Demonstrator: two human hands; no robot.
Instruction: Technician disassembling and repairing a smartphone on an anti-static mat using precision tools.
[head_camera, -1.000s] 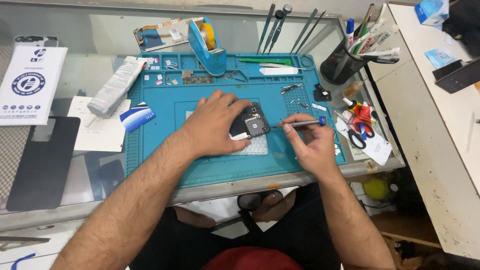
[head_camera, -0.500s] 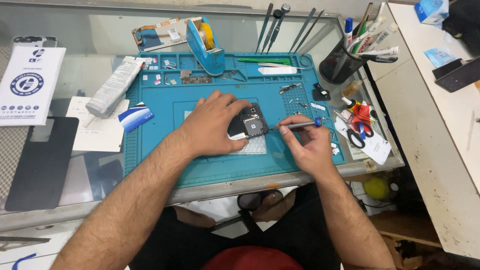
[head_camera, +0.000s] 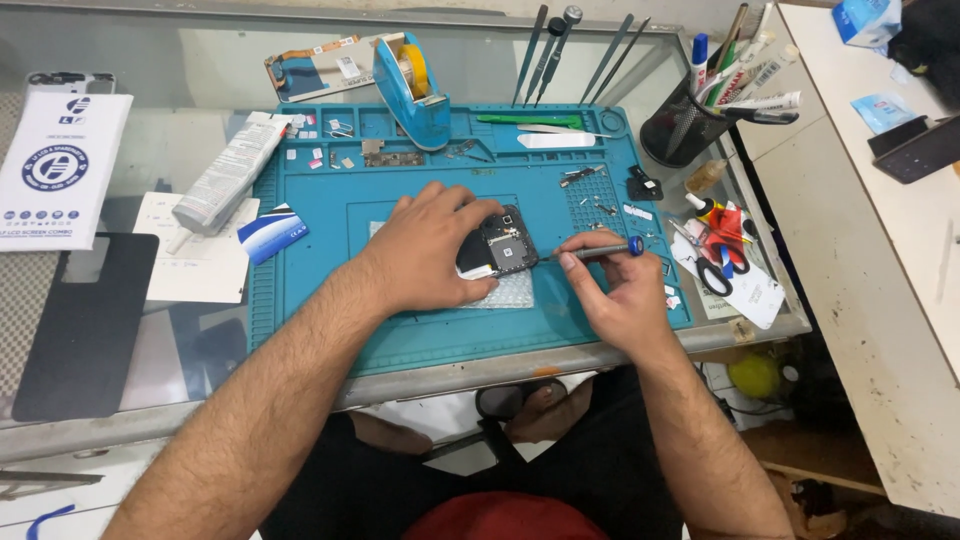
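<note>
On the blue repair mat (head_camera: 420, 340), my left hand (head_camera: 425, 250) still pins the opened phone (head_camera: 498, 245); right-hand fingers (head_camera: 575, 262) pinch the screwdriver (head_camera: 598, 249), now angled in from three o'clock.

white box (head_camera: 55, 170) far left, grey tube (head_camera: 220, 178) beside mat

Not much moved in that last second, tbh. The right hand (head_camera: 625, 300) slid in a bit toward 9 o'clock, so the screwdriver (head_camera: 598, 250) tip now sits right at the edge of the opened phone (head_camera: 500, 245) instead of a little short of it. Its handle also leveled out some. The left hand (head_camera: 430, 250) spread its fingers slightly wider over the phone's left side.
</note>
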